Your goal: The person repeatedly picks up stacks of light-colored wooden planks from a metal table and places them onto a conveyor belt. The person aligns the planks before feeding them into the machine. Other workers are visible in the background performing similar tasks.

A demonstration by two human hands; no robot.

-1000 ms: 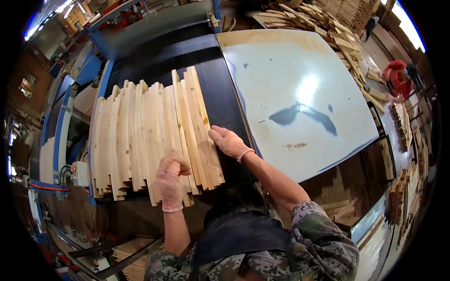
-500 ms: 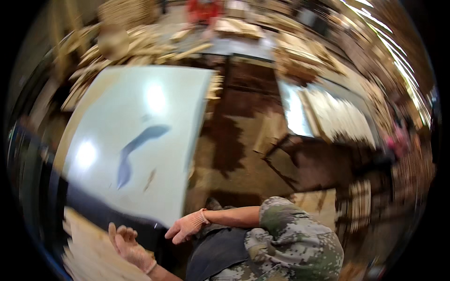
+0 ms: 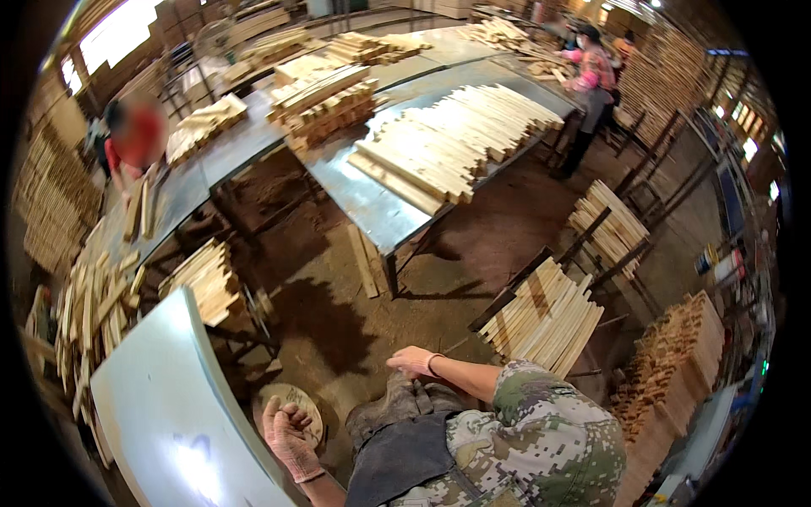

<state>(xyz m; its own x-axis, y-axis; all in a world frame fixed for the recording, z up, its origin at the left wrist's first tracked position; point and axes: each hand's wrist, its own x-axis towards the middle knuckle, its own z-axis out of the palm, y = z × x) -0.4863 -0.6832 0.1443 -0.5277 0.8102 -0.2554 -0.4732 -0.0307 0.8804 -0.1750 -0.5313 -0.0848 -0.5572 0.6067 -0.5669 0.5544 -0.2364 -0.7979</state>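
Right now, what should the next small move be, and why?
Probably stepping ahead and to the right, bringing the right hand toward the row of wood strips: they lie on that side, beyond its reach as it hangs, and neither it nor the left hand visibly holds anything.

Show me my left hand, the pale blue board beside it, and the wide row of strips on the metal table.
Left hand (image 3: 292,444), head view: middle of the hand.
Pale blue board (image 3: 165,384), head view: bare upper surface.
Row of strips (image 3: 456,142), head view: upper faces, mid-row.
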